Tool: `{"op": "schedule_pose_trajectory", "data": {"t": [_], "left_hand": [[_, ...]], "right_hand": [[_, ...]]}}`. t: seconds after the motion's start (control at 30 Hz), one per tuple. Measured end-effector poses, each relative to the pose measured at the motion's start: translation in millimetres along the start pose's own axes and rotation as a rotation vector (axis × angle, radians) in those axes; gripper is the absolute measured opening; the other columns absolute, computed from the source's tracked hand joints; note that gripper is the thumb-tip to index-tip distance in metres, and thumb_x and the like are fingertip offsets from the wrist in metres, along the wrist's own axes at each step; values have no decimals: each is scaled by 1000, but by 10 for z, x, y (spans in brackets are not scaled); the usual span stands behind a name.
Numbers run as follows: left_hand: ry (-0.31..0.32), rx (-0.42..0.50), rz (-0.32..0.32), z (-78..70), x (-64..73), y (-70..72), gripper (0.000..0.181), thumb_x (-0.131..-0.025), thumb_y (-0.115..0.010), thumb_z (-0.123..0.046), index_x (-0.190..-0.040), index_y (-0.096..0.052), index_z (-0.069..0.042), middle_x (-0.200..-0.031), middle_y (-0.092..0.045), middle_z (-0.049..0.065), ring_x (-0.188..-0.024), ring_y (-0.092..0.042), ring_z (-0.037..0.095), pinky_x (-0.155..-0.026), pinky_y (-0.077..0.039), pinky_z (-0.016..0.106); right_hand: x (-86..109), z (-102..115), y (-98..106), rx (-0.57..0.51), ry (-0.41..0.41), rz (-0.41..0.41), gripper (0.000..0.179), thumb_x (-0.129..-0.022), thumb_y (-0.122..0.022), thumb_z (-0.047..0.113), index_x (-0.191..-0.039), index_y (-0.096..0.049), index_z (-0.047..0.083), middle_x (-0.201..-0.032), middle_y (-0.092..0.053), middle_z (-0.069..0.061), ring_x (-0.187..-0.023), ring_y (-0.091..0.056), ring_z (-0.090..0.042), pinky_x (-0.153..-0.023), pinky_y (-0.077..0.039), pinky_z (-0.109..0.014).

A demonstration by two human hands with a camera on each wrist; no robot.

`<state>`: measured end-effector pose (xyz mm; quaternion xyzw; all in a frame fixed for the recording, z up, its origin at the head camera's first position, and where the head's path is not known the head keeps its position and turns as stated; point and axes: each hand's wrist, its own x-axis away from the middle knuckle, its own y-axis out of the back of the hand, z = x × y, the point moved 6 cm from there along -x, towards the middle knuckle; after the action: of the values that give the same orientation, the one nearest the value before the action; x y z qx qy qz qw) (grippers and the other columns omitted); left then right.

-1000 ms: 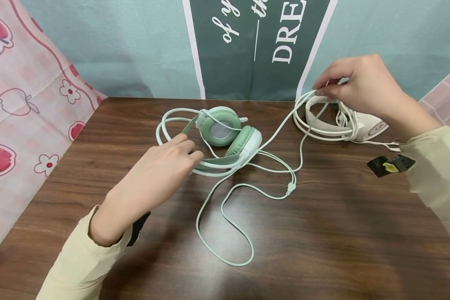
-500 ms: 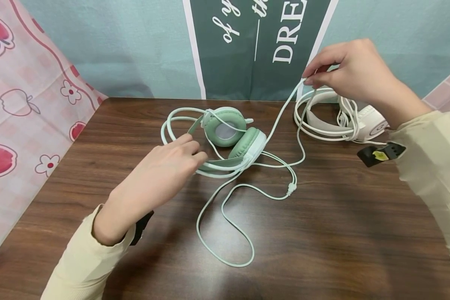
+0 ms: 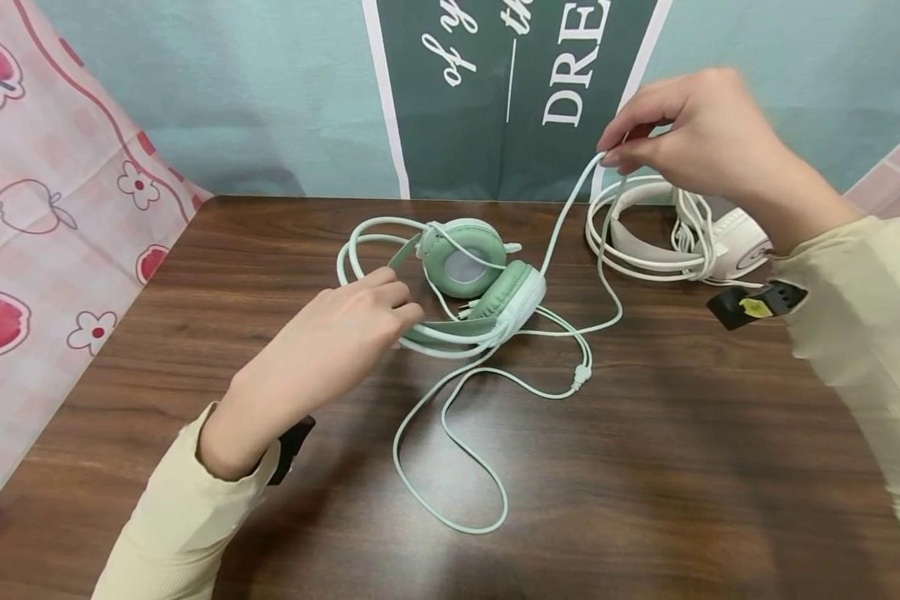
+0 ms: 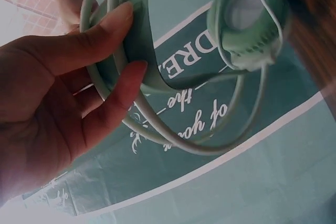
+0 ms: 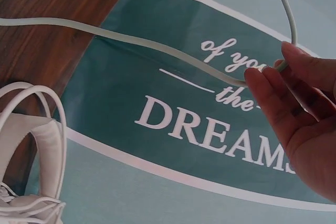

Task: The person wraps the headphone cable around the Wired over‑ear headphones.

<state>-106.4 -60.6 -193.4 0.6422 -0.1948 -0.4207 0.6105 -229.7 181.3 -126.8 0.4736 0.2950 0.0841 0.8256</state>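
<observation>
Mint-green headphones (image 3: 523,302) lie tilted toward the back of the table, cups facing up and inward. My left hand (image 3: 322,337) grips their headband; in the left wrist view, thumb and fingers close around the double wire arcs and the green band (image 4: 142,40). Between thumb and fingertips, my right hand (image 3: 708,137) pinches the thin mint cable (image 3: 565,221), raised above the tabletop. The right wrist view has that cable (image 5: 157,47) running leftward from the fingertips. More cable loops loosely across the table in front, with a small splitter (image 3: 582,375). Plug tips (image 3: 465,312) show beside the near cup.
A second pair of headphones, white (image 3: 742,242), with its cable bundled, sits at the back right under my right forearm. Behind the brown wooden table (image 3: 630,467) hangs a teal cloth (image 3: 270,100) with lettering. A pink fruit-print cloth (image 3: 52,258) borders the left.
My right hand has risen and moved left, lifting the pinched cable higher. My left hand and the green headphones have shifted slightly right. Plug tips now show beside the near cup.
</observation>
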Motion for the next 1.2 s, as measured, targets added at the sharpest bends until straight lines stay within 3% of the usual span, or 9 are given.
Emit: {"op": "schedule_pose_trajectory", "data": {"t": [0.2,0.47,0.63,0.83,1.0,1.2], "left_hand": [[-60,68,-28,-60,15,8,21,-77,-58,10,-75,-59,-11,-71,-46,-3,-75,-45,17,-49,-40,27],[-172,212,-95,-101,-14,-2,28,-73,-54,15,-80,-63,-11,-72,-51,-5,-75,-44,13,-61,-42,24],[-260,272,-128,-165,-37,-4,31,-71,-54,17,-82,-63,-10,-78,-55,-6,-81,-46,12,-69,-42,22],[-331,298,-122,-267,-57,-44,25,-75,-55,15,-80,-60,-9,-79,-56,-6,-86,-49,12,-74,-42,21],[-351,294,-104,-337,-67,-55,25,-76,-54,14,-81,-61,-10,-79,-55,-6,-87,-49,12,-70,-43,21],[-361,303,-92,-400,-86,-35,22,-79,-55,9,-80,-61,-12,-77,-52,-6,-86,-49,12,-68,-43,22]], "right_hand": [[-17,-125,-67,47,-39,35,5,-78,-70,5,-81,-72,4,-68,-55,28,-59,-52,10,-54,-35,-13],[61,-297,-217,119,-84,168,7,-83,-63,7,-87,-69,6,-71,-66,-4,-54,-53,7,-53,-36,-15],[116,-314,-305,141,-9,201,3,-80,-68,11,-81,-66,9,-68,-64,-1,-54,-51,-1,-52,-35,-20],[158,-236,-418,78,92,268,5,-79,-70,10,-81,-67,13,-73,-63,3,-61,-54,-1,-54,-38,-19],[169,-146,-519,11,150,339,6,-78,-71,10,-80,-67,14,-70,-62,6,-62,-55,-2,-56,-40,-17],[181,-111,-643,7,179,427,8,-77,-71,8,-80,-66,14,-65,-59,6,-61,-54,-5,-56,-42,-20]]}}
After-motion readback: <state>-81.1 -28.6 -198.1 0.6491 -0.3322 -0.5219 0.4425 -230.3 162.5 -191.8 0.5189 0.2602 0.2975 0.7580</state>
